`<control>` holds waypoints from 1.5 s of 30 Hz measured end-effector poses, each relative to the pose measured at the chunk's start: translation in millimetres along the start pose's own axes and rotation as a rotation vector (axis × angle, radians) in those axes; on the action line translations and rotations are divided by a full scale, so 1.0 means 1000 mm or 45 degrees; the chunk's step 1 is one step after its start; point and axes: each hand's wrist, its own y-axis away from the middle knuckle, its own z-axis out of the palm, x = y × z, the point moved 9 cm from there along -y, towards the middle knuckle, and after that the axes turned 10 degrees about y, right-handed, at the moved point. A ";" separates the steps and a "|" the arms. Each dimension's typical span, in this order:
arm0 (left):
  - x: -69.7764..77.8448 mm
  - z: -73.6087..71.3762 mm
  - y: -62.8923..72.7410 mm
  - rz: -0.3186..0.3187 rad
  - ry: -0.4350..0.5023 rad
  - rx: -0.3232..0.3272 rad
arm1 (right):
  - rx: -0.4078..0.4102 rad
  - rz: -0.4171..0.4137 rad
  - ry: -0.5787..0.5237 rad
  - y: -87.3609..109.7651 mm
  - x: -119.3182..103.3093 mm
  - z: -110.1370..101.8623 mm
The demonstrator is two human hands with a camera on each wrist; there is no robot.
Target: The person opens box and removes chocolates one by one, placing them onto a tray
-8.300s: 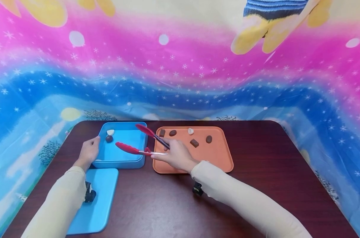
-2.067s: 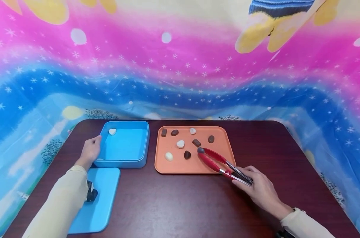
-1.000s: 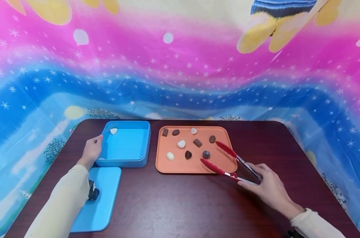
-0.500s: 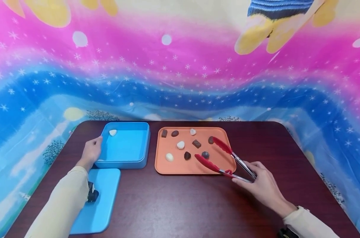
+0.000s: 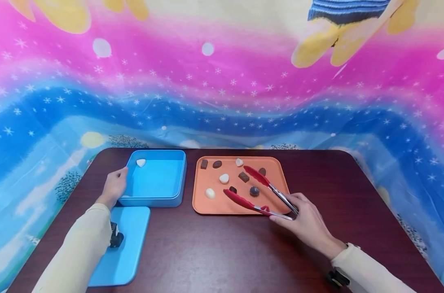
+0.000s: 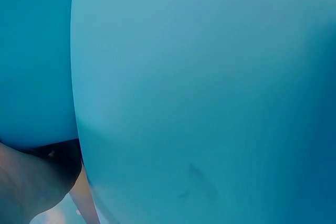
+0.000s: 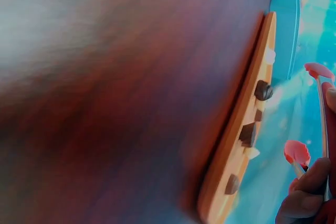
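My left hand (image 5: 114, 187) grips the left wall of the blue box (image 5: 154, 202), thumb at its rim. Inside, a white chocolate piece (image 5: 141, 162) lies near the back left corner. My right hand (image 5: 310, 226) holds red-tipped tongs (image 5: 240, 199), which are spread above the orange tray (image 5: 211, 207) with nothing pinched between them. Several brown and white chocolate pieces lie scattered on the tray. A dark round chocolate (image 5: 254, 191) sits between the tong arms as seen from above. One tong tip partly covers a dark chocolate piece (image 5: 233, 189). Blue plastic (image 6: 199, 77) fills most of the left wrist view.
A flat blue lid (image 5: 128, 260) lies in front of the box, under the left forearm. The dark wooden table (image 5: 214, 256) reaches back to a colourful patterned cloth (image 5: 222, 101). A narrow strip of table separates box and tray.
Eight seconds ago a dark ball lay in the box; now it is gone from there. The tongs released a dark round chocolate onto the tray, spread, and shifted left. The left hand stayed put.
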 end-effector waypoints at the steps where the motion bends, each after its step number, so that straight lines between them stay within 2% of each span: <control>1: 0.000 0.000 0.000 -0.001 -0.002 0.000 | 0.001 -0.013 -0.012 -0.002 -0.004 0.000; 6: 0.000 -0.001 0.000 -0.006 -0.007 0.002 | -0.028 -0.082 -0.087 -0.011 -0.022 0.006; 17: 0.001 0.000 0.001 0.027 -0.020 0.012 | -0.132 -0.142 -0.188 -0.021 -0.056 0.026; 25: 0.003 0.000 0.002 0.002 -0.014 -0.002 | -0.095 -0.175 -0.169 -0.025 -0.079 0.030; 31: 0.002 0.000 0.001 0.007 -0.007 -0.009 | -0.135 -0.199 -0.209 -0.030 -0.092 0.037; 39: 0.002 -0.002 -0.001 0.003 -0.016 -0.008 | -0.123 -0.225 -0.215 -0.035 -0.113 0.043; 45: 0.001 0.001 -0.002 0.010 -0.009 -0.022 | -0.156 -0.227 -0.252 -0.037 -0.128 0.054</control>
